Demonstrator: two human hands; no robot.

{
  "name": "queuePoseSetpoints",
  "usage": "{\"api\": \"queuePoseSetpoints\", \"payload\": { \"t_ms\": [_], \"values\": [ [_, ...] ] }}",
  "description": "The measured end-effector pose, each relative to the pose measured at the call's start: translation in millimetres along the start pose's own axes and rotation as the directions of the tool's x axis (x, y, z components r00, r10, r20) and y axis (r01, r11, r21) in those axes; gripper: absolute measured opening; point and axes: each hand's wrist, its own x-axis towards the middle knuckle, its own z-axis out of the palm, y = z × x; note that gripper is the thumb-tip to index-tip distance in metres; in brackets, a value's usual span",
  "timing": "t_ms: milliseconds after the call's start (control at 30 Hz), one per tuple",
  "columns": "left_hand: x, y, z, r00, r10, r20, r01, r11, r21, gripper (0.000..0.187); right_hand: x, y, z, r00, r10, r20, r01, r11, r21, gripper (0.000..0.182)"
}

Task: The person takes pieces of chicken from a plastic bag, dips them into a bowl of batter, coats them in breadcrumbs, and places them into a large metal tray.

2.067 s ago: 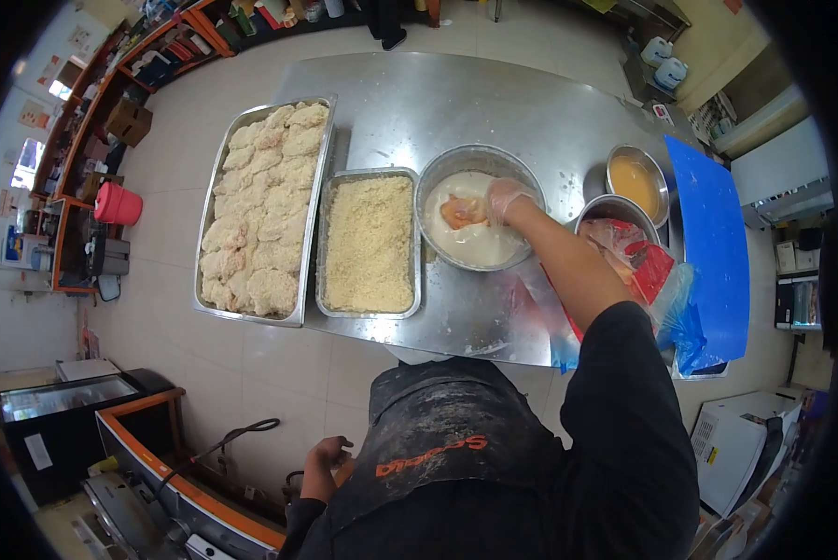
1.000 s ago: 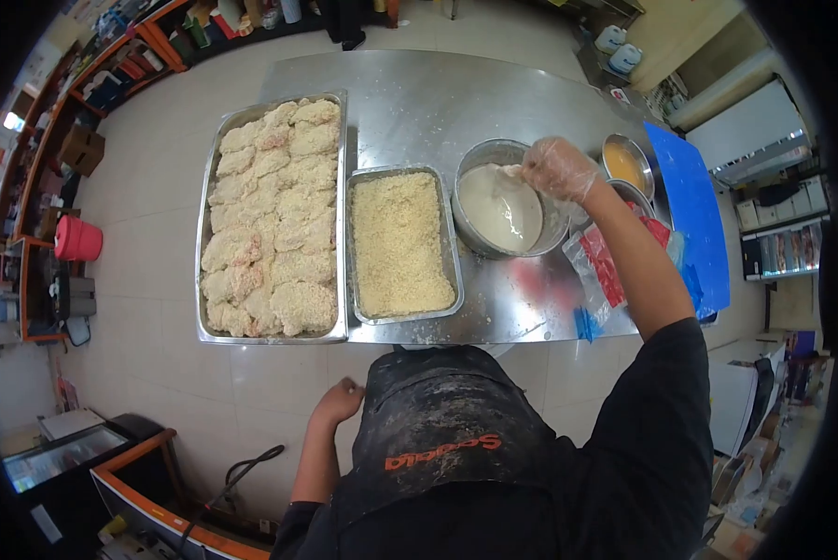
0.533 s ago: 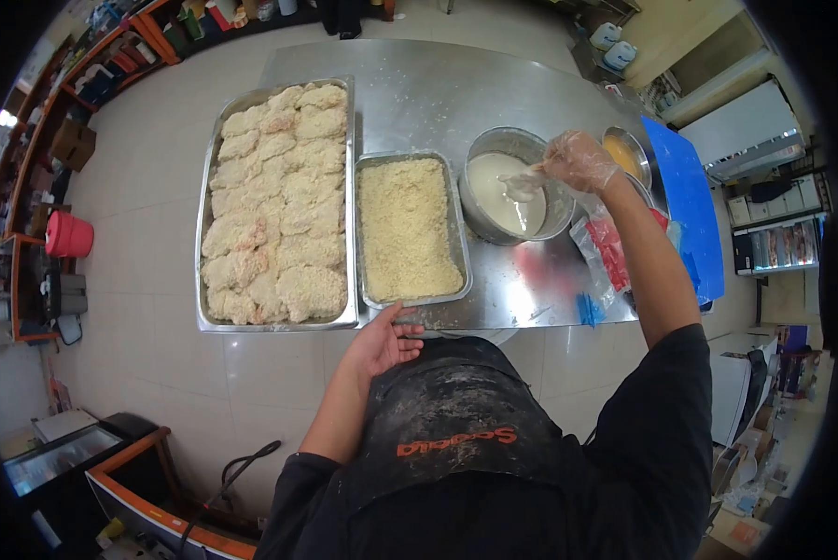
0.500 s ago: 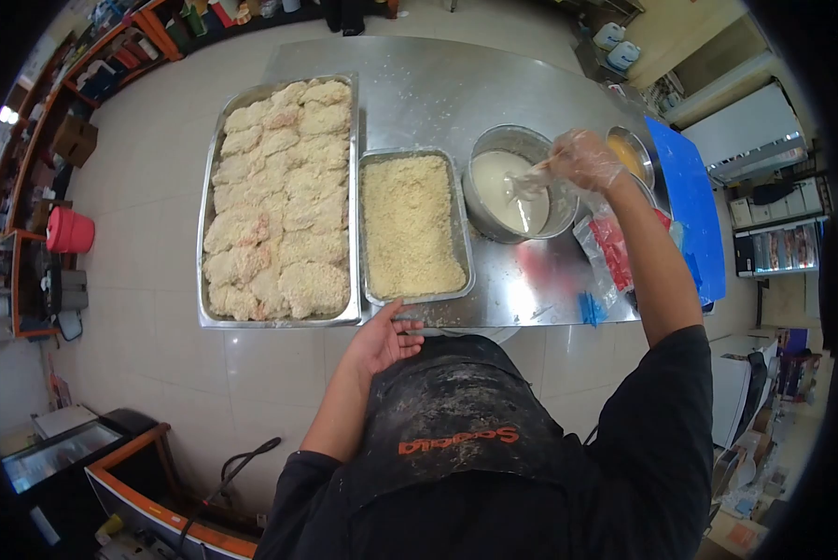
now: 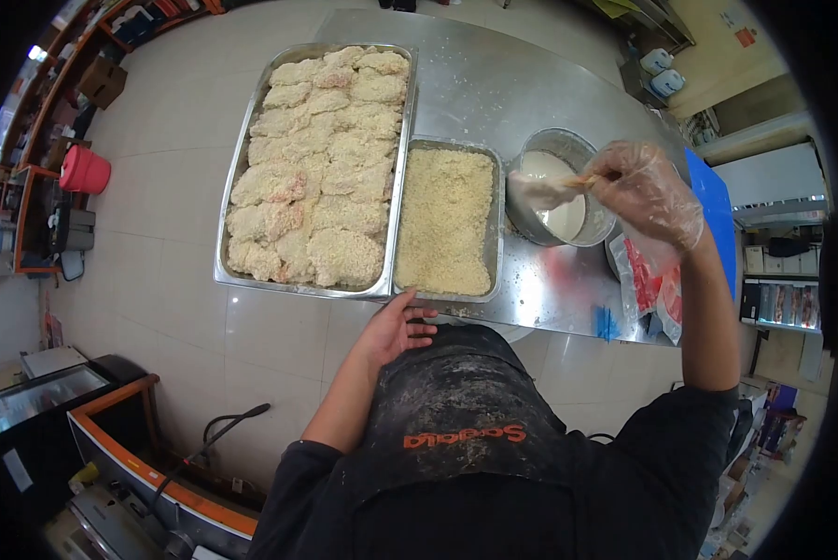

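Note:
My right hand (image 5: 645, 191), in a clear plastic glove, pinches the end of a batter-coated piece (image 5: 548, 191). The piece is held above a round metal pot (image 5: 594, 227) of white batter (image 5: 566, 217). My bare left hand (image 5: 398, 329) has its fingers apart at the near edge of a small metal tray (image 5: 500, 245) of pale crumbs (image 5: 445, 219). Left of it stands a large metal tray (image 5: 242, 168) packed with crumb-coated pieces (image 5: 321, 168).
Plastic bags with red contents (image 5: 641, 280) lie right of the pot on the steel table (image 5: 475, 70). A blue board (image 5: 713, 201) is at the table's right side. A pink bucket (image 5: 85, 169) stands far left.
My right hand has lifted the coated piece out of the batter and moved right. The view has shifted, so the trays appear further right. My left hand stays near the small tray's edge.

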Motion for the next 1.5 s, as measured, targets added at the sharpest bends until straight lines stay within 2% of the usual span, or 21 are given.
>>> {"api": "queuePoseSetpoints", "payload": {
  "t_ms": [100,167,233,267,300,367,400,500,600,633,733,833,933,1000,1067,1167,1267,1300,1367,1433,1500],
  "values": [
    [-19,-4,-4,0.998,0.037,-0.050,-0.029,0.988,0.150,0.050,12,-14,27,0.984,-0.013,0.180,-0.006,0.994,0.108,0.015],
    [-28,-13,-16,0.990,0.093,-0.108,-0.063,0.966,0.251,0.049,28,-15,66,0.947,-0.042,0.319,0.015,0.996,0.087,0.016],
    [-38,-25,-31,0.981,0.142,-0.135,-0.096,0.950,0.298,0.047,50,13,140,0.911,-0.078,0.404,0.077,0.997,0.019,0.021],
    [-44,-30,-39,0.977,0.164,-0.134,-0.119,0.948,0.295,0.047,68,25,179,0.874,0.039,0.484,0.068,0.977,-0.200,0.022],
    [-47,-34,-43,0.973,0.188,-0.133,-0.142,0.946,0.292,0.046,82,29,209,0.830,0.168,0.532,0.078,0.909,-0.409,0.029],
    [-57,-35,-42,0.971,0.195,-0.138,-0.151,0.949,0.276,0.045,93,27,239,0.958,0.007,0.287,0.062,0.971,-0.230,0.055],
    [-59,-35,-41,0.969,0.200,-0.142,-0.157,0.951,0.265,0.044,100,25,249,0.988,-0.060,0.145,0.080,0.988,-0.134,0.070],
    [-55,-36,-37,0.968,0.200,-0.152,-0.157,0.954,0.255,0.043,121,-4,257,0.932,0.108,0.345,-0.012,0.963,-0.268,0.106],
    [-45,-33,-25,0.971,0.195,-0.140,-0.147,0.943,0.298,0.043,136,-22,248,0.853,0.204,0.480,-0.083,0.962,-0.262,0.108],
    [-40,-33,-20,0.970,0.203,-0.134,-0.156,0.942,0.297,0.044,139,-24,246,0.840,0.228,0.493,-0.103,0.958,-0.269,0.101],
    [-27,-22,-4,0.969,0.227,-0.100,-0.192,0.942,0.274,0.045,150,30,291,0.901,0.027,0.433,0.053,0.983,-0.173,0.083],
    [-18,-15,6,0.970,0.235,-0.066,-0.221,0.960,0.171,0.046,140,38,257,0.794,0.091,0.601,-0.259,0.945,0.200,0.064],
    [-11,-9,7,0.972,0.229,-0.052,-0.219,0.965,0.145,0.046,124,72,291,0.891,-0.066,0.449,-0.146,0.895,0.422,0.055],
    [-8,-9,3,0.973,0.227,-0.045,-0.217,0.962,0.163,0.046,102,-6,225,0.797,0.116,0.593,-0.286,0.937,0.201,0.051],
    [-8,-7,4,0.973,0.226,-0.051,-0.213,0.960,0.184,0.046,81,-11,242,0.822,-0.067,0.566,-0.056,0.979,0.197,0.049],
    [-9,-5,5,0.973,0.222,-0.069,-0.203,0.957,0.209,0.047,56,-21,268,0.847,-0.295,0.443,0.170,0.938,0.301,0.050],
    [-10,-1,8,0.972,0.217,-0.087,-0.193,0.955,0.226,0.046,67,-15,279,0.886,-0.341,0.315,0.298,0.938,0.177,0.073],
    [-12,-2,7,0.972,0.212,-0.099,-0.185,0.955,0.230,0.046,79,-22,267,0.895,-0.191,0.404,0.192,0.981,0.037,0.082],
    [-12,-2,8,0.971,0.218,-0.100,-0.187,0.950,0.251,0.046,104,-41,231,0.846,0.130,0.518,0.008,0.967,-0.256,0.100],
    [-12,0,12,0.971,0.206,-0.122,-0.170,0.953,0.252,0.046,92,-35,281,0.949,0.115,0.292,-0.024,0.954,-0.299,0.108],
    [-9,3,11,0.973,0.188,-0.135,-0.154,0.961,0.230,0.046,96,-45,280,0.933,0.170,0.318,-0.061,0.943,-0.326,0.104]
  ]
}}
